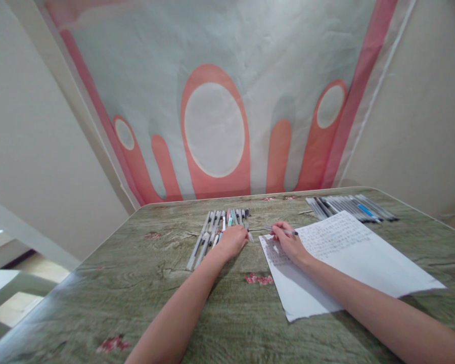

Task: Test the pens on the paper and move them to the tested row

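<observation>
My right hand [288, 243] is closed around a slim pen [290, 232], which lies nearly level and points left, past the top left corner of a sheet of paper [364, 268]. Rows of dark handwriting cover the sheet's upper part. My left hand [233, 242] rests on the table beside a group of pens [202, 242], its fingers curled in. A small, thin clear-and-dark piece [250, 235] shows by its fingertips; whether the fingers grip it I cannot tell. The hand hides part of the pens, several of which are clear-barrelled with dark caps.
A second row of pens [349, 206], one of them bright blue, lies at the back right, partly behind the paper. The wood-patterned table [136, 293] ends near a printed wall hanging [260, 151]. A pale chair [17, 303] stands at the left.
</observation>
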`<state>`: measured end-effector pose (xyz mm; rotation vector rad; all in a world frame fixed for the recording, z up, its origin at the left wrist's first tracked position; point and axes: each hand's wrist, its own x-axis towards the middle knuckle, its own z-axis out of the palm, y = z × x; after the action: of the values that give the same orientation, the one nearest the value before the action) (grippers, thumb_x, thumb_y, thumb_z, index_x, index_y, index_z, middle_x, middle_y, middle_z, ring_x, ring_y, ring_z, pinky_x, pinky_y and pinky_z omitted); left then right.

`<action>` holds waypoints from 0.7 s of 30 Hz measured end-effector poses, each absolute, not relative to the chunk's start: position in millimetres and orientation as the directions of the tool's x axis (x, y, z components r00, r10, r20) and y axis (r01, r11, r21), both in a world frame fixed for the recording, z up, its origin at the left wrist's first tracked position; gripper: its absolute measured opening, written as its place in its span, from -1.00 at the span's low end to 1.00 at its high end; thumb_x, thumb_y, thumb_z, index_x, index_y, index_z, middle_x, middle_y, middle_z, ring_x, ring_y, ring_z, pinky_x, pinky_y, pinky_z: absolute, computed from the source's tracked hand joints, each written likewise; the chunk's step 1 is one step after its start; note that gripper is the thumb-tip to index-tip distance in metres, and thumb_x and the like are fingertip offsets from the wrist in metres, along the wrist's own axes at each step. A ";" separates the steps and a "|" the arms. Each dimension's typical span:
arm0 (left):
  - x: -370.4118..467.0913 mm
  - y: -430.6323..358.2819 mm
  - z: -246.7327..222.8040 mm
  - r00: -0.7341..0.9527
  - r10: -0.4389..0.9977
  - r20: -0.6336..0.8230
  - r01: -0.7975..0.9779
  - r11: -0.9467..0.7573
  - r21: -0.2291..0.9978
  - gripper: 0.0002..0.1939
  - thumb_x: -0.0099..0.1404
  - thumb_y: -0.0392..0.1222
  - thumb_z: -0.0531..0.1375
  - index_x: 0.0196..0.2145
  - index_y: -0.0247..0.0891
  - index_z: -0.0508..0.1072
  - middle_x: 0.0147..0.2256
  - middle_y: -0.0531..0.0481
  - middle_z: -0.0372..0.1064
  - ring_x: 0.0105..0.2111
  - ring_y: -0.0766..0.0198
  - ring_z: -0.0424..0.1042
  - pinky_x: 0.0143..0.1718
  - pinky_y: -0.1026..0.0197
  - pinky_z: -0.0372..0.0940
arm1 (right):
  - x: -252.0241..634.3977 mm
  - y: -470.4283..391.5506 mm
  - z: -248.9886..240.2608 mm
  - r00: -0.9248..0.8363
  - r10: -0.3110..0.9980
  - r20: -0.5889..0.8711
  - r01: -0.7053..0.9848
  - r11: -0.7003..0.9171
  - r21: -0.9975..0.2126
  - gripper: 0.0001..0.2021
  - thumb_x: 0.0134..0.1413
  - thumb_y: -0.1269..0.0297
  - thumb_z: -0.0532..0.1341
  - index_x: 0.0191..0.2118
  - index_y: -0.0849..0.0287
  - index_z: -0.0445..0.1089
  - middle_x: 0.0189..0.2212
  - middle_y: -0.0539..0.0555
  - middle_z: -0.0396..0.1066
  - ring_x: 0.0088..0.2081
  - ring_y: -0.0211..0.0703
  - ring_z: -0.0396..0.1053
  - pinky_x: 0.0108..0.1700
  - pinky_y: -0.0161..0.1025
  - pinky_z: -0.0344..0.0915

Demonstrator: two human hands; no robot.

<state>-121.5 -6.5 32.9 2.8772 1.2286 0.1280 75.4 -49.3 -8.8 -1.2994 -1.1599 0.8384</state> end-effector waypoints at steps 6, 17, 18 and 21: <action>-111.8 -10.1 34.9 0.546 0.818 0.182 0.627 -0.543 0.558 -0.85 0.19 -0.20 0.03 -0.36 -0.32 0.33 -0.36 -0.06 0.31 -0.32 0.29 0.28 -0.23 0.23 0.17 | 74.3 -50.3 -6.9 0.254 0.953 0.168 0.141 0.135 -0.981 -0.76 -0.07 0.08 0.07 -0.39 0.16 0.26 -0.51 0.00 0.36 -0.49 -0.23 0.30 -0.40 -0.30 0.21; -82.5 -22.5 29.3 0.377 0.821 -0.429 -0.427 0.565 0.706 -0.98 0.08 -0.42 0.15 -0.46 -0.45 0.37 -0.58 0.04 0.29 -0.63 0.55 0.26 -0.57 0.49 0.22 | 71.9 -55.7 -3.0 0.229 0.948 0.222 0.185 0.182 -0.966 -0.75 -0.04 0.08 0.05 -0.37 0.16 0.28 -0.50 0.00 0.35 -0.47 -0.22 0.30 -0.38 -0.28 0.22; -82.6 -22.7 28.2 0.384 0.814 -0.435 -0.438 0.576 0.690 -0.98 0.09 -0.42 0.15 -0.45 -0.46 0.37 -0.58 0.04 0.29 -0.64 0.55 0.26 -0.57 0.50 0.23 | 72.0 -55.3 -3.5 0.226 0.948 0.223 0.185 0.183 -0.965 -0.76 -0.03 0.08 0.05 -0.37 0.16 0.27 -0.50 0.00 0.34 -0.47 -0.22 0.30 -0.38 -0.29 0.22; -84.3 -22.3 24.9 0.423 0.810 -0.407 -0.462 0.579 0.672 -0.96 0.10 -0.42 0.15 -0.41 -0.44 0.36 -0.54 0.02 0.33 -0.62 0.53 0.29 -0.57 0.48 0.26 | 72.9 -53.5 -5.1 0.234 0.950 0.209 0.188 0.167 -0.968 -0.76 -0.03 0.09 0.05 -0.38 0.16 0.27 -0.50 0.00 0.34 -0.47 -0.22 0.30 -0.38 -0.28 0.22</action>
<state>-84.3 -22.3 24.9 0.5072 0.7834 0.8397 72.9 -53.5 -5.1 -1.2933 -1.2196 0.7992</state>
